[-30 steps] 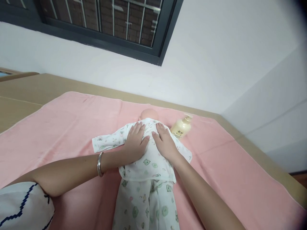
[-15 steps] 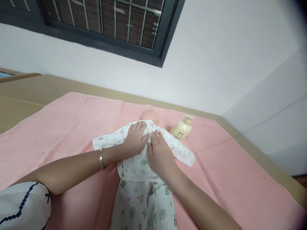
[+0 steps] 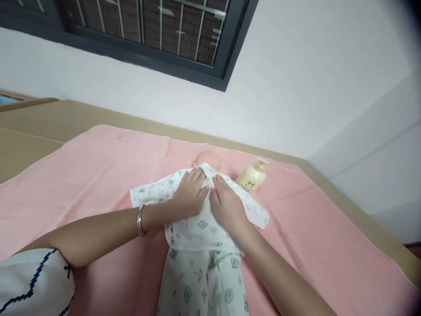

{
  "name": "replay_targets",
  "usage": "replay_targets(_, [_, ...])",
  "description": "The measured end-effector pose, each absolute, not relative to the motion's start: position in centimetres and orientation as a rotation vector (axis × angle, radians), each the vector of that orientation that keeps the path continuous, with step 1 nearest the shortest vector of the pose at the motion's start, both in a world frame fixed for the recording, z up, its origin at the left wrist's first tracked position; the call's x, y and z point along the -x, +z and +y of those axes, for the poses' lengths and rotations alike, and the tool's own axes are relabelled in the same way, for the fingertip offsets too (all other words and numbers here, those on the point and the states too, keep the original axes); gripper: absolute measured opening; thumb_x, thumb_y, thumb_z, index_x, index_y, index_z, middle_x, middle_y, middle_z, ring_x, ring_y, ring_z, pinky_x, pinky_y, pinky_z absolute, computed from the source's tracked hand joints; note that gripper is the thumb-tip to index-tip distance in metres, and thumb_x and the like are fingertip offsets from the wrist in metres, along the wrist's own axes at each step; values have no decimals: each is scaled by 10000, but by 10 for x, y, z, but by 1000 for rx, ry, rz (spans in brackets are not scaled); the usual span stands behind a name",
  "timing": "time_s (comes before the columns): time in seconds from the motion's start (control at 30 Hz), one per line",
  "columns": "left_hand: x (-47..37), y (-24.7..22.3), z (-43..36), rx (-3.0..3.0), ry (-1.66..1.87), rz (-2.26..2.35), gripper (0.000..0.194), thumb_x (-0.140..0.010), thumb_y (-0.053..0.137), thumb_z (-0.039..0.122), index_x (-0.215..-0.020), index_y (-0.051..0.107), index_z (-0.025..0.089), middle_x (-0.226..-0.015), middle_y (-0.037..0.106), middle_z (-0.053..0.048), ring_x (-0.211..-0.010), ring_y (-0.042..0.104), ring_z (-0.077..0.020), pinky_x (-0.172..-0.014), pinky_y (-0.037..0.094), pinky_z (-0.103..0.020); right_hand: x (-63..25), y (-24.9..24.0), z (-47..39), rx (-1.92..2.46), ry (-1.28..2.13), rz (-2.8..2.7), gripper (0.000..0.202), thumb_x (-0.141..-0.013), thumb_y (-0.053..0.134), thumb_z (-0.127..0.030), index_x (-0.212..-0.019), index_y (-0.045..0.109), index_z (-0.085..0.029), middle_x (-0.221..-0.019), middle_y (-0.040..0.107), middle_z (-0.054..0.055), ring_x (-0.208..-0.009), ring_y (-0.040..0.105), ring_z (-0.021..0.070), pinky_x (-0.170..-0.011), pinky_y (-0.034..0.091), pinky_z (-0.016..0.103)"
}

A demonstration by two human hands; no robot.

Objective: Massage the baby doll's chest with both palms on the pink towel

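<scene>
A doll lies on a pink cloth, dressed in a white printed top [image 3: 194, 235] and matching trousers [image 3: 187, 281]. Its bare round head [image 3: 208, 159] shows beyond the collar, and both sleeves are spread sideways. My left hand [image 3: 190, 194] lies flat on the upper left of the top, its fingers toward the collar. On the right side of the chest rests my right hand [image 3: 228, 204], fingers stretched out and palm down. The fingertips of the two hands are close together near the top's middle. Neither hand holds anything visible.
A pale yellow pump bottle [image 3: 252, 176] leans beside the doll's right-hand sleeve. The pink cloth [image 3: 98, 171] covers a wooden surface [image 3: 88, 112] against a white wall [image 3: 283, 79]. A dark-framed window [image 3: 210, 79] with bars is above.
My right hand has shifted slightly right and up on the top. My left hand stays on the chest. The whole view has moved a little.
</scene>
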State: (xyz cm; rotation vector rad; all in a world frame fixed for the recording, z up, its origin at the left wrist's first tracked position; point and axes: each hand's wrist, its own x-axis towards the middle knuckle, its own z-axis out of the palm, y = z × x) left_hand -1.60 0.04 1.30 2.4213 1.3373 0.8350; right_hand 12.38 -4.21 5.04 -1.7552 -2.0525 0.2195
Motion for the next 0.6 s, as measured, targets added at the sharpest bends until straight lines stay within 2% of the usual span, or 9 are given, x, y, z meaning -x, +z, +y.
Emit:
replay_targets(0.1, [17,14,7,-2382,860,1358,501,-965,287,262,-1406,436,78,-1524,402,-175,-1450,305,-280,-1191,237,-506,-116,59,-52,1777,254,-2113,486,-949,320,-199,-1385,518,-114,-1496,444,125,-1433,344,240,-1179,311,423])
replay_targets(0.2, [16,11,-11,-2448,871,1370,522,-955,301,260,-1421,417,54,-1536,378,-186,-1464,268,-300,-1195,220,-510,-125,59,-43,1690,264,-2115,443,-954,334,-223,-1324,571,-165,-1483,467,102,-1419,367,242,-1167,326,444])
replay_targets(0.37, [13,11,-34,-2555,874,1243,538,-953,326,275,-1457,384,94,-1564,347,-136,-1484,220,-285,-1209,184,-504,-140,46,-21,1461,255,-2099,458,-929,350,-198,-1340,549,-236,-1479,478,36,-1435,332,223,-1199,246,494])
replay_targets(0.5, [17,16,-12,-2464,817,1255,552,-941,319,243,-1463,375,72,-1565,340,-145,-1480,235,-268,-1213,195,-478,-126,40,-32,1617,172,-2033,499,-969,303,-263,-1428,470,-157,-1517,418,97,-1450,302,252,-1201,238,501])
replay_targets(0.6, [21,18,5,-2432,800,1251,554,-921,325,216,-1454,387,76,-1561,344,-156,-1472,255,-268,-1206,208,-495,-115,40,-44,1714,117,-2055,528,-958,333,-271,-1445,451,-103,-1537,380,120,-1471,244,282,-1208,231,491])
